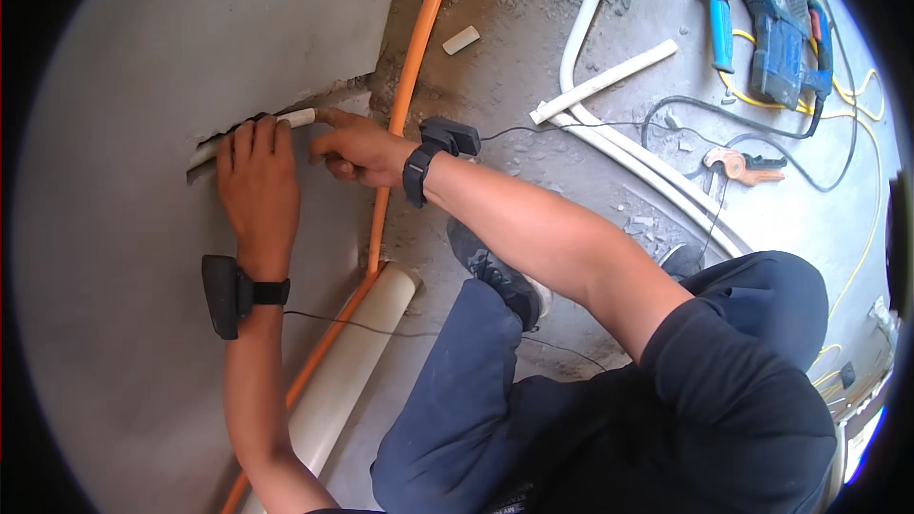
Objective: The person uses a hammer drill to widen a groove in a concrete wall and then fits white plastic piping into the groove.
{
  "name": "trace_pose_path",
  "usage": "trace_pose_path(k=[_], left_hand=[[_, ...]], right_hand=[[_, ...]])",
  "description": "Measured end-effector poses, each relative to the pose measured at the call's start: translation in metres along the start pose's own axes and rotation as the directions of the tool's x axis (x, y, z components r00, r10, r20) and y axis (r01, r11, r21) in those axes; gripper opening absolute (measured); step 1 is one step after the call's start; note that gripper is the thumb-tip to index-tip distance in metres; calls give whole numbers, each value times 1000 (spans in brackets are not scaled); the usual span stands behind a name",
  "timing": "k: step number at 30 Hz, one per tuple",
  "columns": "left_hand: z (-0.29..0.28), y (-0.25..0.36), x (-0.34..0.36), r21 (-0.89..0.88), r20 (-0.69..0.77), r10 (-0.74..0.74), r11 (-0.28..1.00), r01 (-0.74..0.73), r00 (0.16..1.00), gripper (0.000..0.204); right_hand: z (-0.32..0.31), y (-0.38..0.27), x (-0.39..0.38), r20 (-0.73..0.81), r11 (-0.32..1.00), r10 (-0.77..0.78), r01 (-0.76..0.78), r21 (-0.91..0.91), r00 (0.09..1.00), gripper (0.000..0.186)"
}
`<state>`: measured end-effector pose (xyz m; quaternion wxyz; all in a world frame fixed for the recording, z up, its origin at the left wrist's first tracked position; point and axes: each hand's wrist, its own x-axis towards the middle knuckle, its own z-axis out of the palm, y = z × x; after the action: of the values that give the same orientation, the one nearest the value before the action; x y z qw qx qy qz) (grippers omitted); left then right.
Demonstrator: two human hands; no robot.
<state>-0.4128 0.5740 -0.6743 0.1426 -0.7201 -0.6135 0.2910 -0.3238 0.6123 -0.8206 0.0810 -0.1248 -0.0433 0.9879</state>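
Observation:
A short white pipe (301, 117) lies in a rough slot cut into the grey wall (162, 228) at the left of the head view. My left hand (255, 195) has its fingers wrapped over the pipe at the slot, with the thumb side to the right. My right hand (362, 148) reaches in from the right, its index finger touching the pipe's right end and the other fingers loosely bent and apart. Dark devices are strapped round both wrists, with thin cables. An orange conduit (417, 48) runs behind my right hand.
Rubble and white pipes (605, 72) lie on the floor beside a blue hammer drill (776, 57), yellow and black cords and an orange-handled tool (728, 164). A thick cream pipe (357, 362) lies along the wall base. My bent legs and shoes occupy the lower right.

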Motion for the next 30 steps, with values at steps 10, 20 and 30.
trace_pose_path(k=[10, 20, 30], left_hand=[[6, -8, 21, 59, 159, 209, 974, -220, 965, 36], [30, 2, 33, 171, 215, 216, 952, -255, 952, 15], [39, -8, 33, 68, 73, 290, 953, -294, 954, 11]], right_hand=[[3, 0, -6, -12, 999, -20, 19, -35, 1000, 71], [-2, 6, -4, -71, 999, -20, 18, -28, 997, 80], [0, 10, -9, -57, 999, -31, 30, -31, 998, 77]])
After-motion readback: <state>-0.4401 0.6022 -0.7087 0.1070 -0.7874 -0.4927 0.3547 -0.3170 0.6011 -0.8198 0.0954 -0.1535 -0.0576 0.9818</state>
